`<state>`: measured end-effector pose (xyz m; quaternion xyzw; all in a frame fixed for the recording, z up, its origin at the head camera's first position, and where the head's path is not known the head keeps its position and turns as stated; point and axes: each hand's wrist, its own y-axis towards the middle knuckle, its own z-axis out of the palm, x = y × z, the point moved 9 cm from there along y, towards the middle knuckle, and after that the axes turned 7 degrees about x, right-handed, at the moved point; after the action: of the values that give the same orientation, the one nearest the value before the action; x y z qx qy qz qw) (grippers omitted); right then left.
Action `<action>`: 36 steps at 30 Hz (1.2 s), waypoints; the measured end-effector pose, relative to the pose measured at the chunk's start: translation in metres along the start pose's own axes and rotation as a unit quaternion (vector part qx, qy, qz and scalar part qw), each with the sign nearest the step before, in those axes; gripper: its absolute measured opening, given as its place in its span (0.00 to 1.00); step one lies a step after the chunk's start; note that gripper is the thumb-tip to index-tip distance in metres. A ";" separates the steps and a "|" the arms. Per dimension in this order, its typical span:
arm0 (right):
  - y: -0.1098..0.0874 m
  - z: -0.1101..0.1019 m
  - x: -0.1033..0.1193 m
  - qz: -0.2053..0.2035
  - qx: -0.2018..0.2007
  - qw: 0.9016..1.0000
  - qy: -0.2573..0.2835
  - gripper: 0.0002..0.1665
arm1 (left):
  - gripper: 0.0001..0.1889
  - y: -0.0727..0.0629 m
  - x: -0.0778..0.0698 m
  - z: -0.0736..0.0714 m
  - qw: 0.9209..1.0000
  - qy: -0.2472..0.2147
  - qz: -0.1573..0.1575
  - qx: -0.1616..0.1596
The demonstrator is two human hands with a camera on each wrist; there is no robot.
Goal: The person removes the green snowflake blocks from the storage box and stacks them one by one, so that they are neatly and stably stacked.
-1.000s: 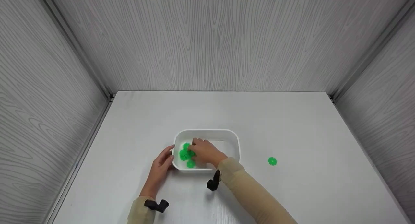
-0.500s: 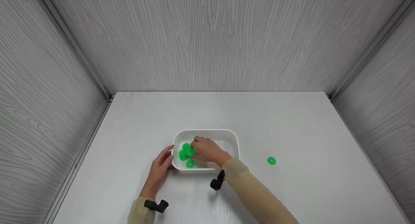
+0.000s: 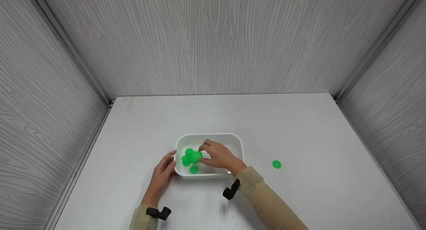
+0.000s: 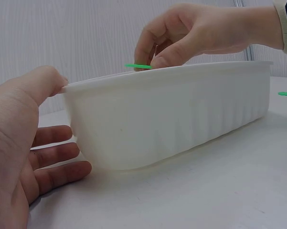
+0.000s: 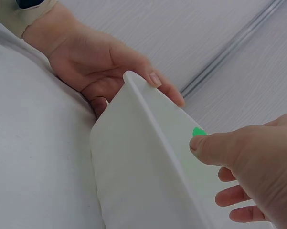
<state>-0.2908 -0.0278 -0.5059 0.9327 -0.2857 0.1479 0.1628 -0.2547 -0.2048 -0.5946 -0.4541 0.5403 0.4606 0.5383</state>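
Note:
A white plastic tray (image 3: 233,140) stands on the table, with several green flower-shaped discs (image 3: 186,160) at its left end. My right hand (image 3: 218,156) reaches in over the tray and pinches one green flower-shaped disc (image 4: 139,66) between thumb and fingers. In the left wrist view this disc shows flat and thin at rim height. My left hand (image 3: 163,170) rests against the tray's left end. Its thumb and index fingertips touch the rim, and the other fingers (image 4: 62,175) lie loosely along the outer wall.
One more green disc (image 3: 277,164) lies on the white table (image 3: 299,133) to the right of the tray. Grey wood-grain panels (image 3: 213,40) stand behind the table and on both sides. A black wrist camera (image 3: 159,213) sits on each sleeve.
My right hand has drawn back slightly to the right, pinching a disc away from the pile. My left hand stays at the tray's end. The view has shifted slightly.

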 end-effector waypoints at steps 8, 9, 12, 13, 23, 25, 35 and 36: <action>-0.023 -0.012 -0.005 0.011 -0.030 0.999 -0.009 0.17 | 0.22 -0.001 0.001 -0.003 1.000 0.014 0.013 -0.020; -0.025 -0.015 -0.006 0.011 -0.037 0.999 -0.006 0.17 | 0.22 -0.001 0.001 -0.003 1.000 0.013 0.012 -0.023; -0.033 -0.021 -0.008 0.015 -0.060 0.998 0.001 0.17 | 0.23 -0.002 0.001 -0.003 1.000 0.013 0.008 -0.025; -0.035 -0.023 -0.008 0.016 -0.068 0.998 0.003 0.17 | 0.23 -0.002 0.002 -0.003 1.000 0.013 0.006 -0.026; -0.062 -0.043 -0.011 0.011 -0.159 0.987 0.000 0.16 | 0.21 -0.002 0.000 -0.002 1.000 0.010 -0.003 -0.028; -0.068 -0.047 -0.013 0.013 -0.171 0.985 -0.003 0.16 | 0.22 -0.002 0.000 -0.002 1.000 0.009 -0.004 -0.026; -0.097 -0.066 -0.029 0.046 -0.207 0.977 -0.025 0.17 | 0.21 -0.001 0.003 -0.002 1.000 0.010 -0.005 -0.027; -0.100 -0.067 -0.031 0.050 -0.211 0.976 -0.023 0.17 | 0.21 -0.001 0.003 -0.001 1.000 0.012 -0.005 -0.027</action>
<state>-0.2696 0.0920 -0.4786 0.8652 -0.3602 0.0707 0.3416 -0.2542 -0.2059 -0.5973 -0.4768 0.5320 0.4662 0.5218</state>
